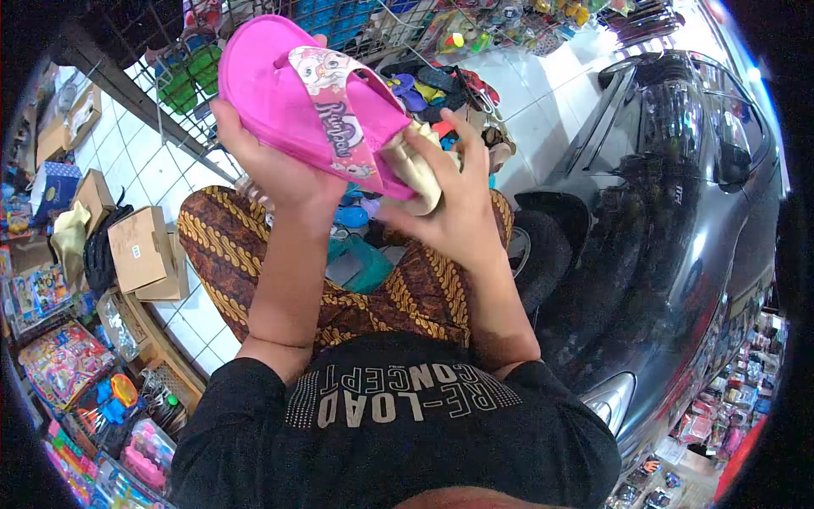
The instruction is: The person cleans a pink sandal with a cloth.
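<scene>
A bright pink sandal (263, 89) with a printed strap reading "Rainbow" is held up at the upper middle, tilted. My left hand (284, 170) holds it from below and the side, thumb along its edge. At the sandal's lower right end, my right hand (454, 182) has its fingers curled over a crumpled cream-coloured cloth or paper (415, 174), which touches the sandal. The fingers of my right hand are slightly blurred. Beneath both hands lie my crossed legs in brown patterned cloth (225, 254).
A black car (644, 246) stands close on the right. Cardboard boxes (140, 250) and packaged toys (68, 360) are at the left. Wire racks (153, 76) rise at the upper left. Several colourful sandals (415, 89) lie beyond my hands on the tiled floor (543, 127).
</scene>
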Motion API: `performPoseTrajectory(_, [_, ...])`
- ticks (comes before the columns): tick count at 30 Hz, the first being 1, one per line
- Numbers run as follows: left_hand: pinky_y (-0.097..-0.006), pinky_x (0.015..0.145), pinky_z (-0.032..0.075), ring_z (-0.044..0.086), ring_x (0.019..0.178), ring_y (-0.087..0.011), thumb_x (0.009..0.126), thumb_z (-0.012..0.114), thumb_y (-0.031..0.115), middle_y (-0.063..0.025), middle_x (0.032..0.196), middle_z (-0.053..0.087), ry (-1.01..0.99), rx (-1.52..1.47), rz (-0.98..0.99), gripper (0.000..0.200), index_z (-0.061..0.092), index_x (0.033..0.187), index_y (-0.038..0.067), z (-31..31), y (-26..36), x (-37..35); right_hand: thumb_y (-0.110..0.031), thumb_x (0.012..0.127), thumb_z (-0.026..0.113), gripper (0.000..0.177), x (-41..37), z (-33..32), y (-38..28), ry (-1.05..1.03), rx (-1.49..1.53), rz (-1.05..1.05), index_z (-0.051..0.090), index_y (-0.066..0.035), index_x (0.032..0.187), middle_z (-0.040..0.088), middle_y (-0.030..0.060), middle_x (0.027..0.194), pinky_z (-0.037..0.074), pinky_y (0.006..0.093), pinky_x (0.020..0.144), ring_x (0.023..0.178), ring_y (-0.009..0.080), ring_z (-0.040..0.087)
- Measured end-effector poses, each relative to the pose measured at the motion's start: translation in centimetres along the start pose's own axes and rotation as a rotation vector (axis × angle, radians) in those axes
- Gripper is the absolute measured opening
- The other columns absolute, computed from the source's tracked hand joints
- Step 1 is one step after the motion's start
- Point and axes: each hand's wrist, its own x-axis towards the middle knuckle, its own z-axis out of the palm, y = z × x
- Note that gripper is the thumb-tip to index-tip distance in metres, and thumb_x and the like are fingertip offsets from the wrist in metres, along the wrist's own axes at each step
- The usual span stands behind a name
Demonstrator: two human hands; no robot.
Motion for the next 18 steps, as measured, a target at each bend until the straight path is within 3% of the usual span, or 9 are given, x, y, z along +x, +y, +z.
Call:
performPoseTrajectory(4, [-0.0473,0.099,0.049,0.058,0.118,-0.0328,0.096,0.025,0.067,-0.0232,0.133,0.054,0.034,0.027,0.063,0.078,0.040,0.142,0.005,0.7,0.0,-0.5,-0.019,0.057,0.091,0.077,-0.6,0.8,0.5,0.009,-0.068,-0.031,0.063,-0.013,0.128,0.056,0.0156,0.121,0.046,0.0424,0.091,0.108,0.0359,0.054])
performPoseTrajectory(7, [-0.0467,0.099,0.049,0.058,0.119,-0.0327,0.095,0.028,0.068,-0.0235,0.133,0.054,0.025,0.073,0.109,0.080,0.040,0.142,0.004,0.9,0.3,-0.7,-0.018,0.061,0.089,0.070,-1.0,1.2,-0.1,-0.013,-0.050,0.020,0.064,-0.012,0.126,0.055,0.0166,0.116,0.049,0.0439,0.084,0.101,0.0348,0.053])
performPoseTrajectory(8, [-0.0466,0.099,0.049,0.058,0.119,-0.0328,0.095,0.029,0.068,-0.0238,0.133,0.054,0.016,0.095,0.131,0.081,0.040,0.142,0.003,0.9,0.4,-0.7,-0.013,0.062,0.087,0.064,-1.4,1.6,0.1,0.025,-0.084,0.032,0.065,-0.008,0.121,0.057,0.0152,0.104,0.049,0.0423,0.079,0.092,0.0342,0.055])
performPoseTrajectory(12, [-0.0478,0.099,0.049,0.057,0.119,-0.0340,0.088,0.037,0.076,-0.0270,0.135,0.051,-0.117,0.080,0.218,0.094,0.036,0.145,0.002,0.5,0.1,-1.4,-0.012,0.062,0.086,0.051,-1.9,2.1,-0.4,0.047,-0.126,0.031,0.066,-0.003,0.107,0.060,0.0135,0.085,0.050,0.0391,0.072,0.080,0.0349,0.058])
performPoseTrajectory(15, [-0.0497,0.100,0.049,0.057,0.120,-0.0357,0.087,0.035,0.077,-0.0275,0.136,0.050,-0.122,0.115,0.218,0.095,0.036,0.145,0.002,0.1,0.1,-1.2,-0.012,0.066,0.086,0.043,-1.4,0.2,-1.3,-0.121,0.075,0.189,0.066,-0.002,0.102,0.063,0.0111,0.089,0.050,0.0357,0.073,0.082,0.0304,0.062])
performPoseTrajectory(17, [-0.0517,0.098,0.049,0.058,0.118,-0.0380,0.087,0.033,0.078,-0.0286,0.137,0.049,-0.132,0.072,0.235,0.096,0.036,0.145,0.002,0.1,0.2,-0.8,-0.013,0.071,0.086,0.036,-1.2,-2.5,0.0,-0.514,0.620,0.494,0.066,-0.002,0.099,0.066,0.0063,0.091,0.049,0.0317,0.077,0.085,0.0206,0.064])
performPoseTrajectory(18, [-0.0527,0.097,0.050,0.058,0.117,-0.0392,0.087,0.032,0.079,-0.0292,0.138,0.048,-0.137,0.051,0.242,0.096,0.035,0.146,0.003,0.0,0.3,-0.5,-0.014,0.076,0.082,0.028,-0.2,-4.3,-1.3,-0.542,1.028,0.591,0.066,-0.003,0.097,0.064,0.0021,0.094,0.048,0.0304,0.082,0.091,0.0131,0.060])
